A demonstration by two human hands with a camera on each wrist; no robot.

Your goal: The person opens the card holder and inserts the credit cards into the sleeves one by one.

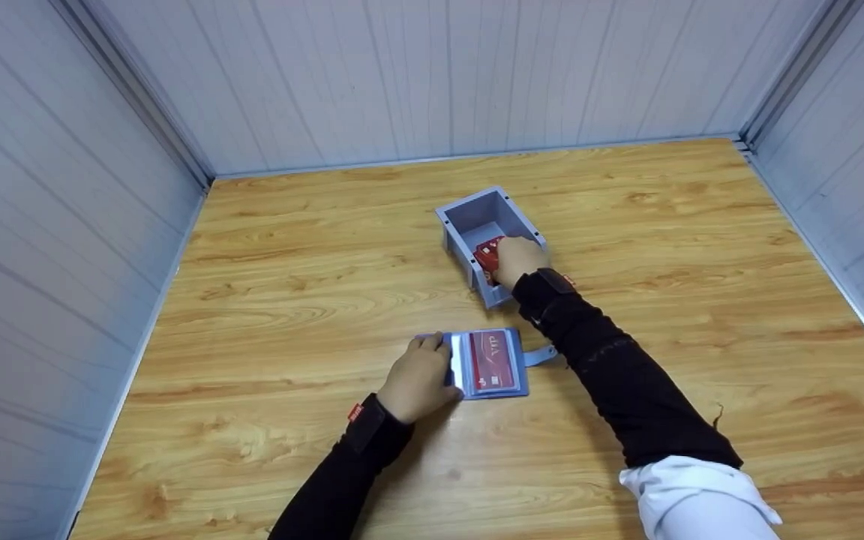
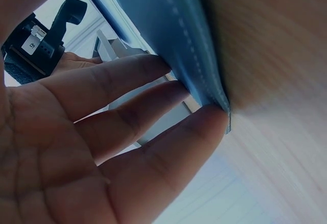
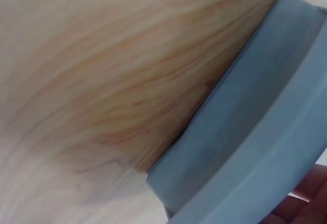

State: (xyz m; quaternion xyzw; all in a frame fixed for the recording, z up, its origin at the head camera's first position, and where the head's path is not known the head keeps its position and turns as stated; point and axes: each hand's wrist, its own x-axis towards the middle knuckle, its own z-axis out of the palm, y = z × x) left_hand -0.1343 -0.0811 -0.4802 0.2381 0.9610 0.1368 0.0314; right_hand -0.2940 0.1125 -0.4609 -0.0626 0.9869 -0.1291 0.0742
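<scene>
A blue card holder (image 1: 522, 379) lies unfolded on the table, its snap strap sticking out to the right. A red card (image 1: 493, 360) sits in its clear right-hand sleeve. My left hand (image 1: 418, 379) holds the holder's left part, fingers at the far edge and thumb at the near edge. In the left wrist view its fingertips touch the stitched blue cover (image 2: 179, 35). My right hand (image 1: 520, 259) reaches into a grey plastic bin (image 1: 466, 202), touching red cards (image 1: 487, 253) there. Its fingertips are mostly hidden; in the right wrist view the bin wall (image 3: 245, 116) covers them.
The wood-grain table (image 1: 289, 262) is enclosed by pale panel walls (image 1: 402, 82) at the back and both sides. The bin stands just beyond the card holder. My right forearm (image 1: 627, 382) crosses over the table to the right of the holder.
</scene>
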